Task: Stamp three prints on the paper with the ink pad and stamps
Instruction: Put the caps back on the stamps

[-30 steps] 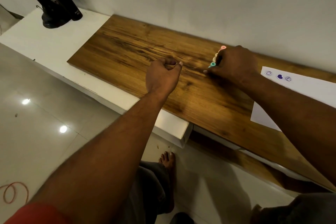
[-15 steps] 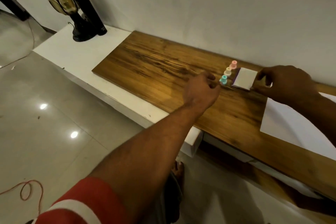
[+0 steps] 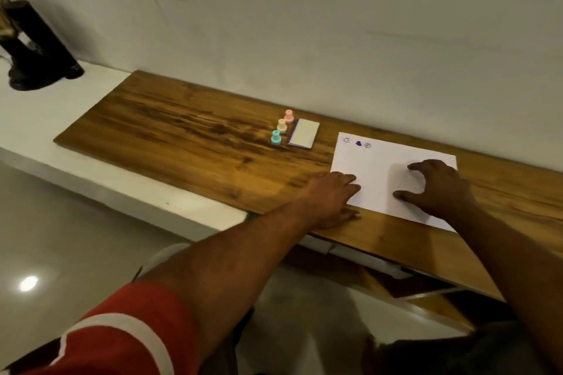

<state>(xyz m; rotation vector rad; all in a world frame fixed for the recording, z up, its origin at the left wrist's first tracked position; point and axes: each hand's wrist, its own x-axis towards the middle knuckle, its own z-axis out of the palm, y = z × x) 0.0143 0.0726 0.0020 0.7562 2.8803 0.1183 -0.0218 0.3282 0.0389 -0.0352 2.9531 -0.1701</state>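
White paper (image 3: 376, 166) shows three prints (image 3: 358, 143), so the empty, spread left hand (image 3: 332, 196) and right hand (image 3: 440, 188) seemingly need only lift off.

3 prints (image 3: 358, 143) too small to read, dark ornament (image 3: 39, 48) cut off at L edge

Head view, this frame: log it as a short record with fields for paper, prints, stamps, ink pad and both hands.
paper: white sheet, flat on the wooden board
prints: three in a row near the paper's far left corner
stamps: pink stamp, cream stamp, teal stamp, upright in a line left of the ink pad
ink pad: white top showing, no hand on it
left hand: flat, fingers on the paper's left edge
right hand: spread, fingertips on the paper
task state: three prints visible, looks done
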